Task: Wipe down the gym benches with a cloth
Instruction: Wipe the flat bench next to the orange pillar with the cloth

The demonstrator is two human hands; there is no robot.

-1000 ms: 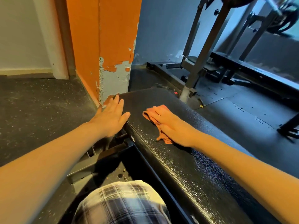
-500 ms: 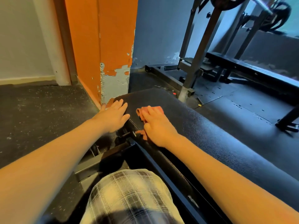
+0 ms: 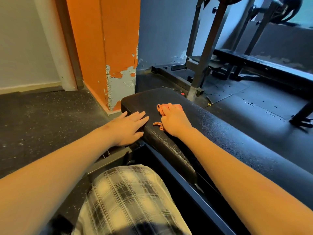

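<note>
A black padded gym bench [image 3: 220, 133] runs from the middle of the head view to the lower right. An orange cloth [image 3: 162, 108] lies on its top near the far end. My right hand [image 3: 174, 121] lies flat on the cloth and presses it to the pad, so only the cloth's edges show. My left hand [image 3: 129, 126] rests with straight fingers on the bench's left edge, just left of the cloth.
An orange pillar with peeling paint [image 3: 111, 56] stands just beyond the bench's end. A steel rack upright [image 3: 205, 53] and a second black bench [image 3: 264, 65] stand at the back right. Dark rubber floor [image 3: 42, 116] lies to the left. A leg in plaid shorts [image 3: 128, 199] is below.
My right hand slid the cloth left across the pad, then a little toward the far end. My left hand moved from the bench's side onto its left edge.
</note>
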